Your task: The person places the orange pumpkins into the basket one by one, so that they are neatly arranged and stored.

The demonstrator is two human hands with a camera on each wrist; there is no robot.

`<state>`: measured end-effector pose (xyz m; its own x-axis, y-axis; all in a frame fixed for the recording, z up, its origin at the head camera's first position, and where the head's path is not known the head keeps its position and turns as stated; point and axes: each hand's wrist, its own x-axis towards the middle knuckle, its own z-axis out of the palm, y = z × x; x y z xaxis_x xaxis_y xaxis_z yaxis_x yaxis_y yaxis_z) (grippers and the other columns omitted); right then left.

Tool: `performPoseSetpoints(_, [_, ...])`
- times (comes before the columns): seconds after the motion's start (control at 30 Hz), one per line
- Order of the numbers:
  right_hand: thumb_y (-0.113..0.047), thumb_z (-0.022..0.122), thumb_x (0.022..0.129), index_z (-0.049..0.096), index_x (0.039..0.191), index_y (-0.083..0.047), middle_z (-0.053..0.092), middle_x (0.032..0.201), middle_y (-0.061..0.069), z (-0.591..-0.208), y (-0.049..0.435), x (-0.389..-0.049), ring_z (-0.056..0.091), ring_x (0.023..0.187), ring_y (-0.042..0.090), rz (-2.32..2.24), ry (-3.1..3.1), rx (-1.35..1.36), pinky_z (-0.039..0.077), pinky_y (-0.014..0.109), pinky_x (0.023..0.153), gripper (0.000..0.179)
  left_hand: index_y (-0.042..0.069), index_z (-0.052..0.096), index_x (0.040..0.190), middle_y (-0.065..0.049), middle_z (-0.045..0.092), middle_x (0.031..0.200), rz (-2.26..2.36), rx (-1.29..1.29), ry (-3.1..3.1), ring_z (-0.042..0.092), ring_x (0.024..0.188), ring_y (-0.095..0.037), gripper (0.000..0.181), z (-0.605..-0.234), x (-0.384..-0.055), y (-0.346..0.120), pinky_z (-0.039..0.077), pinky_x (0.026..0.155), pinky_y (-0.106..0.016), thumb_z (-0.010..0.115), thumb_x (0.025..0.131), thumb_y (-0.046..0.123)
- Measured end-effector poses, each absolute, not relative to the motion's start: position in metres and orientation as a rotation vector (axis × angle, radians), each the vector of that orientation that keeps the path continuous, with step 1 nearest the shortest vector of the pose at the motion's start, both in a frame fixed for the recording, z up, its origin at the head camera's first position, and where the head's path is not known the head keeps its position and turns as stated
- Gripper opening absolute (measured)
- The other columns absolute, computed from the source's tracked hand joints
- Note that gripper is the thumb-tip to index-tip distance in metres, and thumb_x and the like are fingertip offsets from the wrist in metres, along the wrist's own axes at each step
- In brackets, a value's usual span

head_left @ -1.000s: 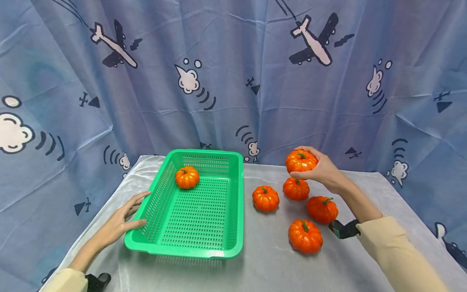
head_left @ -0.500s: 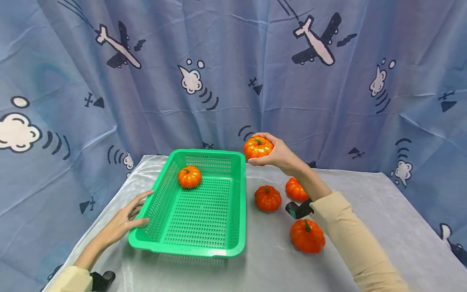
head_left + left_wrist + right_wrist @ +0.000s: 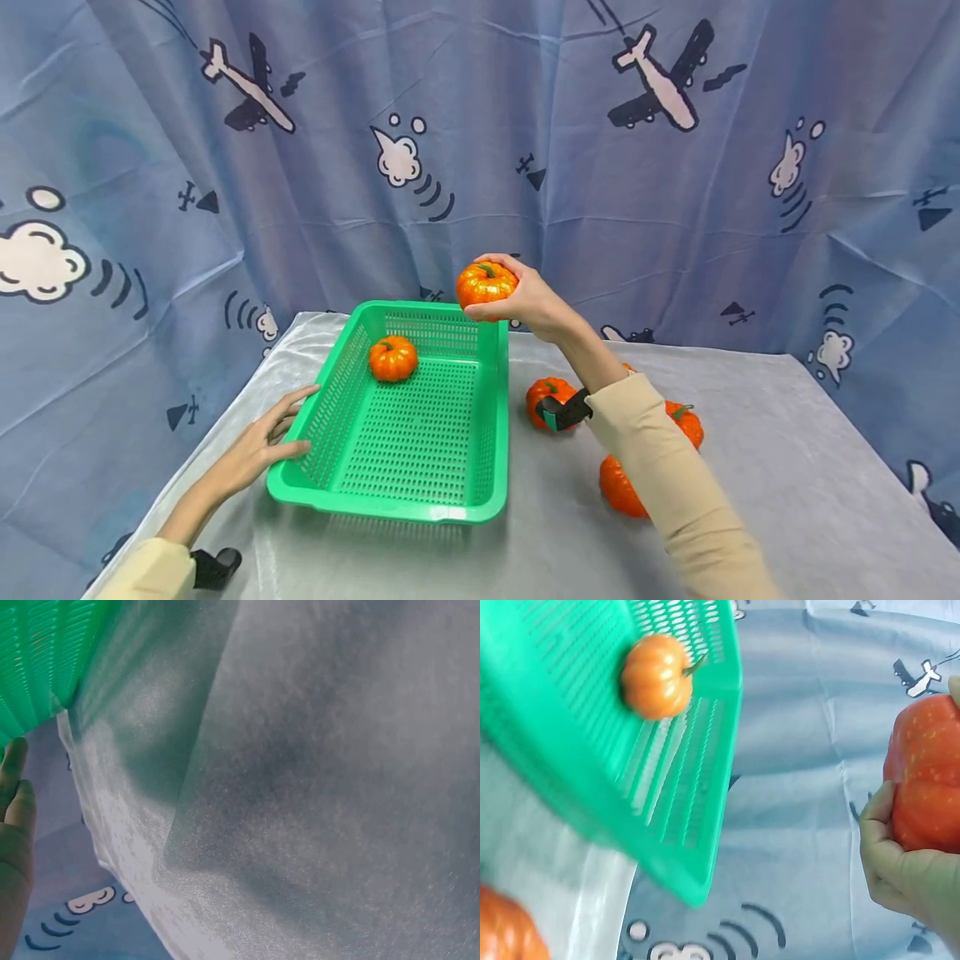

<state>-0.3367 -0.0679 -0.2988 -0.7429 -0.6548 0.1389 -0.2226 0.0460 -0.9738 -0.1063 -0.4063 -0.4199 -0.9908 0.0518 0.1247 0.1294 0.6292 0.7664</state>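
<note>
the right hand (image 3: pixel 528 298) grips one orange pumpkin (image 3: pixel 483 285), thumb on the near side and fingers curled round the far side. the held pumpkin is raised clear of the worktop (image 3: pixel 757 425), seen against the far right corner of the green basket (image 3: pixel 390 507); its stem points upward. the right wrist view confirms the hold around the ribbed flank.

the left hand (image 3: pixel 258 450) is relaxed and spread at the basket's left side, thumb over the rim, fingers extended along the outside; it has no firm grasp.

one smaller-looking pumpkin (image 3: pixel 393 359) lies inside the basket, at the far left. on the worktop, right of the basket, a near pumpkin (image 3: pixel 542 393), a right-hand pumpkin (image 3: pixel 684 423) and a front pumpkin (image 3: pixel 618 486) are partly hidden by the right sleeve (image 3: pixel 667 475) and its wrist strap; a sliver of another shows beyond the arm.

handling assessment: the held pumpkin appears stiff and probably light for its bulk. its glossy skin could prove slippery; the grooves should help fingertips seat. best hold judged to be across the widest ribs, thumb opposing fingers. the slim stem looks the weakest part and should not bear load.
</note>
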Motion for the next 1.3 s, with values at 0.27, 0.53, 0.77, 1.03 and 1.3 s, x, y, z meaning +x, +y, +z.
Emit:
performPoseSetpoints(0.27, [-0.003, 0.078, 0.073, 0.052, 0.127, -0.013, 0.053, 0.118, 0.013, -0.297, -0.104, -0.332, 0.052, 0.104, 0.027, -1.802, 1.899, -0.872, 0.051, 0.034, 0.081, 0.061, 0.020, 0.027, 0.152, -0.027, 0.043, 0.139, -1.338, -0.164, -2.743, 0.050, 0.121, -0.043, 0.071, -0.419, -0.106, -0.406, 0.046, 0.087, -0.052, 0.062, 0.090, 0.015])
performPoseSetpoints(0.53, [-0.003, 0.079, 0.074, 0.054, 0.126, -0.017, 0.056, 0.117, 0.011, -0.307, -0.148, -0.322, 0.054, 0.101, 0.026, -1.854, 1.787, -0.883, 0.051, 0.035, 0.081, 0.060, 0.020, 0.027, 0.152, -0.027, 0.044, 0.138, -1.346, -0.165, -2.733, 0.050, 0.121, -0.043, 0.070, -0.419, -0.106, -0.409, 0.047, 0.087, -0.050, 0.062, 0.091, 0.015])
performPoseSetpoints(0.77, [-0.002, 0.076, 0.077, 0.051, 0.127, -0.020, 0.055, 0.117, 0.009, -0.333, -0.184, -0.315, 0.055, 0.100, 0.024, -1.873, 1.609, -0.881, 0.052, 0.034, 0.081, 0.059, 0.020, 0.027, 0.152, -0.027, 0.045, 0.137, -1.371, -0.171, -2.727, 0.051, 0.120, -0.042, 0.070, -0.422, -0.106, -0.407, 0.051, 0.081, -0.036, 0.061, 0.091, 0.015])
performPoseSetpoints(1.03, [0.006, 0.073, 0.076, 0.049, 0.131, -0.016, 0.051, 0.121, 0.009, -0.370, -0.204, -0.314, 0.053, 0.103, 0.024, -1.777, 1.524, -0.956, 0.052, 0.035, 0.081, 0.064, 0.023, 0.028, 0.151, -0.027, 0.045, 0.137, -1.354, -0.160, -2.724, 0.049, 0.121, -0.044, 0.070, -0.424, -0.109, -0.406, 0.045, 0.090, -0.056, 0.061, 0.091, 0.017])
performPoseSetpoints(1.3, [0.007, 0.074, 0.076, 0.046, 0.136, -0.014, 0.051, 0.124, 0.008, -0.391, -0.213, -0.311, 0.054, 0.104, 0.023, -1.661, 1.517, -1.011, 0.052, 0.036, 0.083, 0.069, 0.022, 0.027, 0.152, -0.028, 0.044, 0.137, -1.375, -0.154, -2.717, 0.049, 0.121, -0.045, 0.070, -0.424, -0.108, -0.408, 0.046, 0.088, -0.056, 0.061, 0.091, 0.016])
